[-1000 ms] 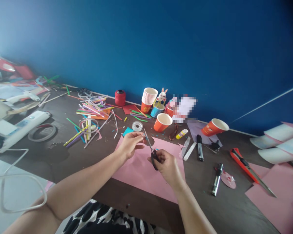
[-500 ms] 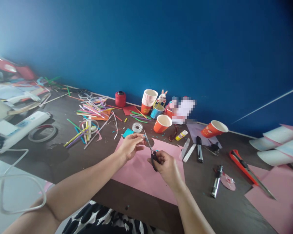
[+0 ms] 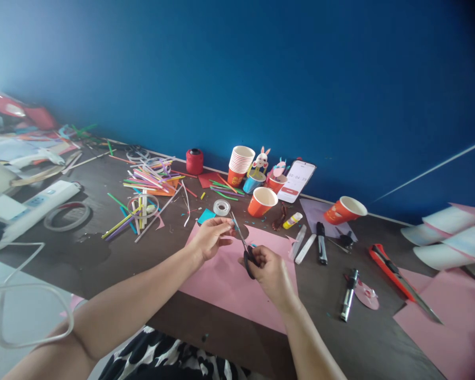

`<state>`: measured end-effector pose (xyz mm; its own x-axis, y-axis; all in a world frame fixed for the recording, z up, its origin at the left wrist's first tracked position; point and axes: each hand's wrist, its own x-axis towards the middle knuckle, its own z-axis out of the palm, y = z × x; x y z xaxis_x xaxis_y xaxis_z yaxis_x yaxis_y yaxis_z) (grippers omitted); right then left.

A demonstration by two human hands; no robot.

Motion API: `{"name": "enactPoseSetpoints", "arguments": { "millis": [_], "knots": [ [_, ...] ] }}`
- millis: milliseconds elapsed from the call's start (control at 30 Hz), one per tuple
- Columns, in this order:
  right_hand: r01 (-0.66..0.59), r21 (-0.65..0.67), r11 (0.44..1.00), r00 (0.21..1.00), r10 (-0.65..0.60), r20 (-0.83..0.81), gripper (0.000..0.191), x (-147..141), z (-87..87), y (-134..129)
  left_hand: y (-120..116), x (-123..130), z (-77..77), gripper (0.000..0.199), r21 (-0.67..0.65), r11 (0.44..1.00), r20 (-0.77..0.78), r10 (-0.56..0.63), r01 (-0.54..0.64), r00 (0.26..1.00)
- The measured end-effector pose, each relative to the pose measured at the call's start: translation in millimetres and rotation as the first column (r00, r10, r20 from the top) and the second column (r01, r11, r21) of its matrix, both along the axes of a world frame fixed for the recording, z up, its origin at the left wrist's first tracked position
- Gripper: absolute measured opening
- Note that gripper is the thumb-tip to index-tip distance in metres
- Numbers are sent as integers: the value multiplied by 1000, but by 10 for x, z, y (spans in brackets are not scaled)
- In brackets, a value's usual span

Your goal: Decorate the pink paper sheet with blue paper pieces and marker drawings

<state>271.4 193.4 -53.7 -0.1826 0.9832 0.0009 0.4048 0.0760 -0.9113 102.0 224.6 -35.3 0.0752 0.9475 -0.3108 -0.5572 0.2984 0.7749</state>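
My right hand point(image 3: 268, 268) is closed round the black handles of a pair of scissors point(image 3: 249, 258). Their slim metal blades point up and away, towards my left fingertips. My left hand point(image 3: 216, 237) pinches something tiny beside the blade tips; what it is I cannot make out. Both hands are above a pink sheet of paper point(image 3: 237, 301) lying on the dark table. Just beyond the left hand are a roll of clear tape point(image 3: 221, 207) and a small blue piece of paper point(image 3: 206, 216).
An orange paper cup point(image 3: 262, 203) stands behind the hands, near a cup stack point(image 3: 241, 161) and a propped phone point(image 3: 296, 182). Coloured strips point(image 3: 154, 177) lie left. Rightward are a glue stick point(image 3: 293, 220), markers point(image 3: 322, 244), and an orange utility knife point(image 3: 393, 272) with its blade out.
Both hands and the scissors keep almost the same pose. The whole view has shifted very slightly, and the phone, blurred out before, now shows clearly.
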Motion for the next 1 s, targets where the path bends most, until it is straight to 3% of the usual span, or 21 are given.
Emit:
{"name": "enactPoseSetpoints", "arguments": {
  "millis": [367,1000],
  "knots": [
    [20,31,999,999,-22,45,32,18,-28,9,8,-1,-8,22,5,1000,-13,-5,5,1000],
    [14,67,998,992,-23,127,32,35,67,-8,16,-9,-18,23,-17,1000,-36,-20,19,999]
  ]
}}
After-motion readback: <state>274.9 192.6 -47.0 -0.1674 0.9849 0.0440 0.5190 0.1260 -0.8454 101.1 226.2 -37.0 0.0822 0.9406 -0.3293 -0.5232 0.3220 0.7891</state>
